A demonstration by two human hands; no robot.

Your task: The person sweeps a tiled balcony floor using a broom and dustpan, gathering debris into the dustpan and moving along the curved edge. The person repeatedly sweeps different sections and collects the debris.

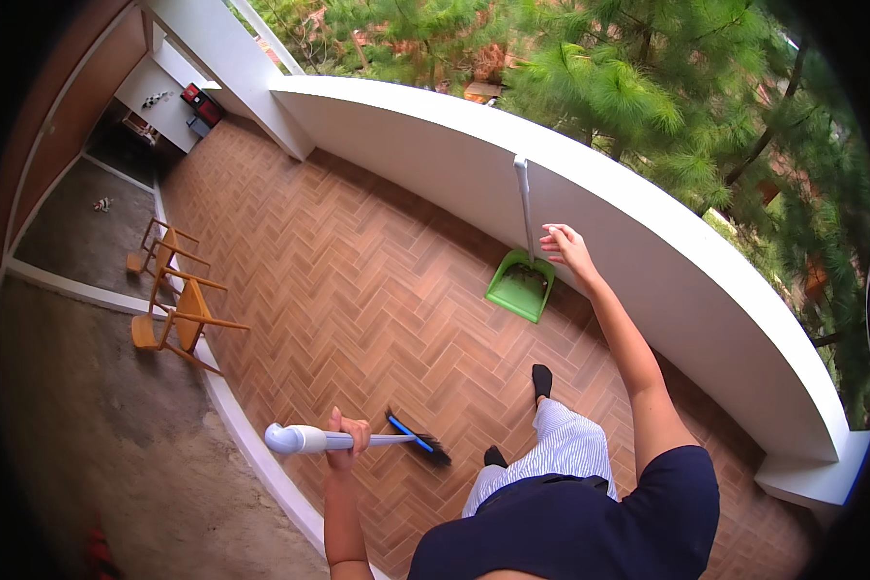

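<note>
My left hand (349, 437) grips the pale grey handle of a broom (388, 439). The blue broom head (419, 433) with dark bristles is low, at the tiled floor. My right hand (567, 250) is raised with its fingers slightly bent and holds nothing. Close to it stands a green dustpan (525, 288) with dark debris in its back part. The dustpan's long grey handle (525, 203) rises upright beside the white parapet wall, apart from my fingers.
Herringbone wood-look tiles (348, 290) cover the balcony floor. A curved white parapet (435, 163) bounds it, with pine branches (609, 101) beyond. Wooden chairs (188, 312) stand at the left by a white sill (250, 442). Red and dark boxes (201, 105) are at the far end.
</note>
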